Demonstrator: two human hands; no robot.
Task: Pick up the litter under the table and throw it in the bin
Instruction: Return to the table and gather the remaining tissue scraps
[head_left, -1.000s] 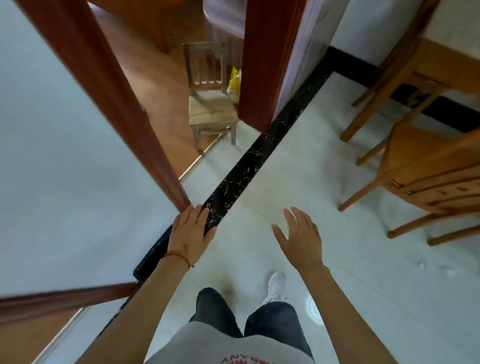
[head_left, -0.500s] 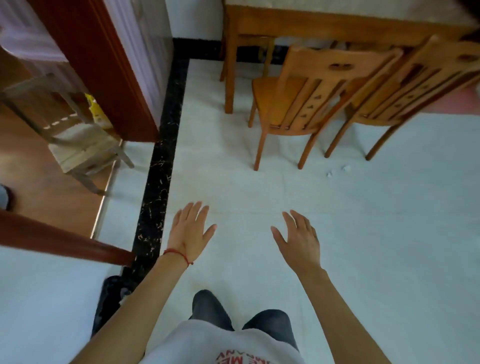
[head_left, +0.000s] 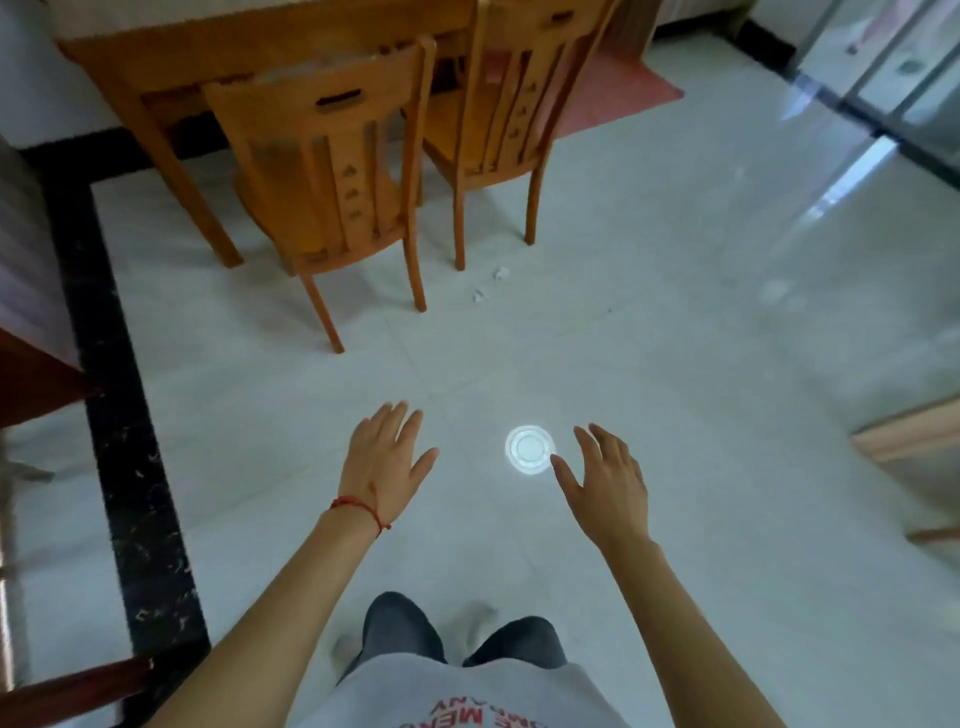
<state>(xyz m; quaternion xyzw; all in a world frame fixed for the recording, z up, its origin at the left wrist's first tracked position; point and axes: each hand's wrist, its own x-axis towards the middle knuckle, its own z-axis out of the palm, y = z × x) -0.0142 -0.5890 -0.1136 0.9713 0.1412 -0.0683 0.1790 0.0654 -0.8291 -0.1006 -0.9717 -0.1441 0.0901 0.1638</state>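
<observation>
Two small white scraps of litter are seen on the pale tiled floor, lying close together just beside the front legs of two wooden chairs that are pushed in at a wooden table. The scraps lie at the chairs' feet, at the table's edge rather than deep beneath it; this placement is judged to allow a reach from the open floor without the chairs being moved. No bin is visible in the head view. A bright round patch, taken to be a reflected ceiling light, is noted on the tiles between the hands and is not counted as litter. The left hand, with a red string bracelet at the wrist, is held out in front of the body with fingers straight and slightly spread; nothing is held or touched. The right hand is likewise extended, fingers apart and relaxed, palm down, empty. Both hands are well apart from the litter. The step in hand is judged to be the approach; the pickup is not yet begun.
</observation>
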